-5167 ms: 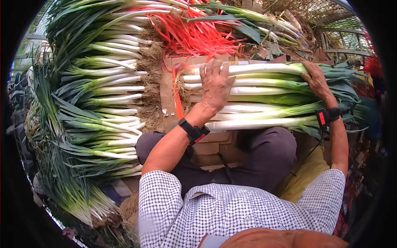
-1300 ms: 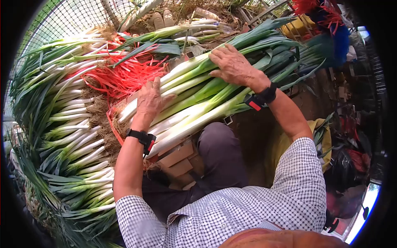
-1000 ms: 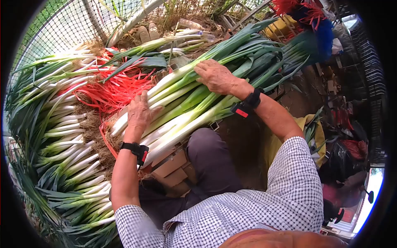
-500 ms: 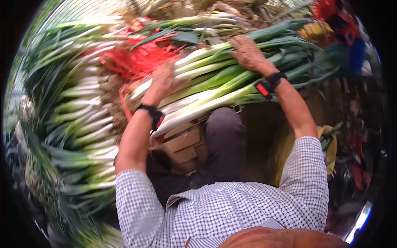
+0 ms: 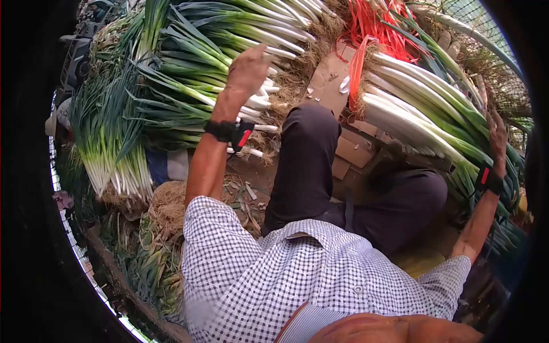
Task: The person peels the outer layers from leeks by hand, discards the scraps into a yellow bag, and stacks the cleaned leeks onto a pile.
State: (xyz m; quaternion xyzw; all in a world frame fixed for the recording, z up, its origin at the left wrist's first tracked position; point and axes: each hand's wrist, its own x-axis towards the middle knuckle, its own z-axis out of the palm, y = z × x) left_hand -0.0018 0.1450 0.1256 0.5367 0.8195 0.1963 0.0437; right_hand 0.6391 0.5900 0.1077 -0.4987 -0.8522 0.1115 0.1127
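Observation:
Long green onions with white stalks lie in a wide pile (image 5: 229,34) at the upper left, their roots toward the middle. Over the white stalks of that pile hovers my left hand (image 5: 249,70), fingers loosely bent and apart, with nothing seen in them. At the right, a thick bundle of green onions (image 5: 423,117) lies slantwise beside my knee, and a red plastic strip (image 5: 359,71) runs over its root end. My right hand (image 5: 497,137) rests on the leafy part of this bundle with its fingers stretched out. Both wrists wear black bands.
Loose red strips (image 5: 383,26) are heaped behind the bundle. Cardboard (image 5: 329,80) lies between pile and bundle. Another bunch of green onions (image 5: 111,166) stands at the left, above trimmed leaves and roots (image 5: 166,228). Wire mesh (image 5: 492,26) borders the upper right.
My view has turned left. My left hand has left the bundle and moved over to the pile. My right hand stays on the bundle, farther along its leaves.

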